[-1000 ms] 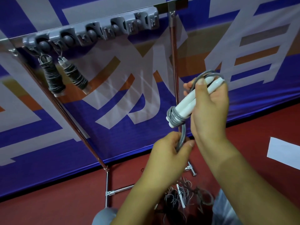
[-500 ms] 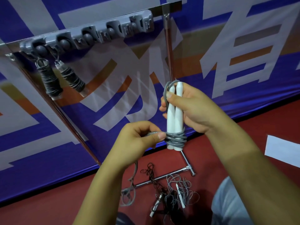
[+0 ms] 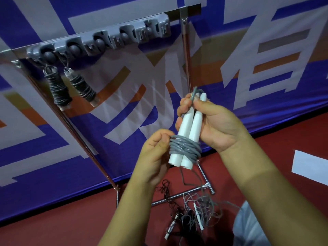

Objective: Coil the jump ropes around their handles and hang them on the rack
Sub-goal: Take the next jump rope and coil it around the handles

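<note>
At centre frame, right hand (image 3: pixel 215 124) fingers clamp paired white plastic handles (image 3: pixel 189 132) upright; left hand (image 3: pixel 156 157) at 9 o'clock pinches grey cord coil (image 3: pixel 185 148); grey rack (image 3: pixel 99 42) well apart at 11 o'clock.

A: White handles (image 3: pixel 189 137)? Status?
B: Two, side by side, near upright, grey rope (image 3: pixel 184 148) coiled round lower ends, rest trailing to floor.
A: Rack (image 3: pixel 99 41)?
B: Grey, w/ two dark coiled ropes (image 3: pixel 71 87) hanging at left end.

handles (image 3: pixel 188 137) white | rope (image 3: pixel 184 148) grey | rack (image 3: pixel 99 41) grey | floor (image 3: pixel 266 139) red | banner (image 3: pixel 106 132) blue/white/orange
</note>
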Action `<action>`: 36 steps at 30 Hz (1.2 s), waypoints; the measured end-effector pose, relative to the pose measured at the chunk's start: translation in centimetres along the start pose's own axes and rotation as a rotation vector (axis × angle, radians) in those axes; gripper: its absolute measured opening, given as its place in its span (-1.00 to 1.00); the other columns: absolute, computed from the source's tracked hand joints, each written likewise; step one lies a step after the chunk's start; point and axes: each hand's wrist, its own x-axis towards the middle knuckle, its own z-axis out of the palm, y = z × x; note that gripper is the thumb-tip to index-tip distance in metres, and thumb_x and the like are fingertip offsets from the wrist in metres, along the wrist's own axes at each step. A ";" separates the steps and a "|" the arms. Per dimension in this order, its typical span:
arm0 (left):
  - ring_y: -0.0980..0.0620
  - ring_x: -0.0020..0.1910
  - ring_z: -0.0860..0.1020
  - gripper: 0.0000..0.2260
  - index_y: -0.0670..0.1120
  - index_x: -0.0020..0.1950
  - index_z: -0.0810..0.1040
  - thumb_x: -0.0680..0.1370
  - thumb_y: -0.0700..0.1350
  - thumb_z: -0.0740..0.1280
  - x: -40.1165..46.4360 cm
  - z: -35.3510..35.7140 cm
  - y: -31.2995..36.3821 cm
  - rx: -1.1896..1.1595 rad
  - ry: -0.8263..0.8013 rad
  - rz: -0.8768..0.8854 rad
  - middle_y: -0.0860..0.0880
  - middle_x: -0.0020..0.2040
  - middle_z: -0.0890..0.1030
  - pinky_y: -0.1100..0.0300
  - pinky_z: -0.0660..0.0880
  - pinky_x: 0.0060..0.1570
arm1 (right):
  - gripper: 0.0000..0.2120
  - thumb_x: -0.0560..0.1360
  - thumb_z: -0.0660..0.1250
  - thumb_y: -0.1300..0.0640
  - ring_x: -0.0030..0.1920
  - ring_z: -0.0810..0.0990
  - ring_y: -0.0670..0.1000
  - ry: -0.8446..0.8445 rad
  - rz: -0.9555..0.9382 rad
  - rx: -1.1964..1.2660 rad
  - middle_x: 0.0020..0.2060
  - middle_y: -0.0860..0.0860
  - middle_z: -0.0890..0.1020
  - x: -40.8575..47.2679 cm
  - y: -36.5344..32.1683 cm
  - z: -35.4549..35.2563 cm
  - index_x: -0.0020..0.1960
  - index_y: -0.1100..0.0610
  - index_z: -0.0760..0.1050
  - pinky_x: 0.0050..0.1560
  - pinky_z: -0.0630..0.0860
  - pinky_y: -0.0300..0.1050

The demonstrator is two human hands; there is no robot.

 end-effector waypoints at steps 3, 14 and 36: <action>0.13 -0.50 0.53 -0.87 -0.14 -0.18 0.60 0.51 -0.26 0.29 -0.1 2.3 -0.9 -0.166 0.182 -0.022 -0.03 -0.42 0.58 0.29 0.46 -0.48 | -0.93 0.51 0.18 0.22 -0.34 0.58 -0.09 0.101 -0.127 0.050 -0.35 -0.01 0.53 0.2 0.4 0.2 -0.15 0.15 0.38 -0.29 0.58 -0.14; 0.16 -0.53 0.27 -0.72 -0.11 -0.26 0.39 0.65 -0.13 0.14 -2.2 6.3 -3.6 0.255 0.232 -0.070 0.05 -0.48 0.39 0.33 0.24 -0.53 | -0.85 0.62 0.14 0.25 -0.21 0.59 -0.10 0.385 -0.632 -0.278 -0.36 -0.11 0.59 0.5 1.7 0.3 -0.12 0.14 0.39 -0.02 0.54 -0.09; 0.26 -0.35 0.50 -0.91 0.02 -0.23 0.59 0.48 -0.06 0.40 -3.0 1.6 4.2 1.073 -0.025 0.096 0.16 -0.36 0.57 0.41 0.40 -0.29 | -0.89 0.59 0.20 0.25 -0.18 0.65 -0.04 0.036 -0.044 -1.017 -0.27 0.02 0.62 0.2 -0.3 -0.5 -0.08 0.12 0.45 -0.08 0.60 -0.06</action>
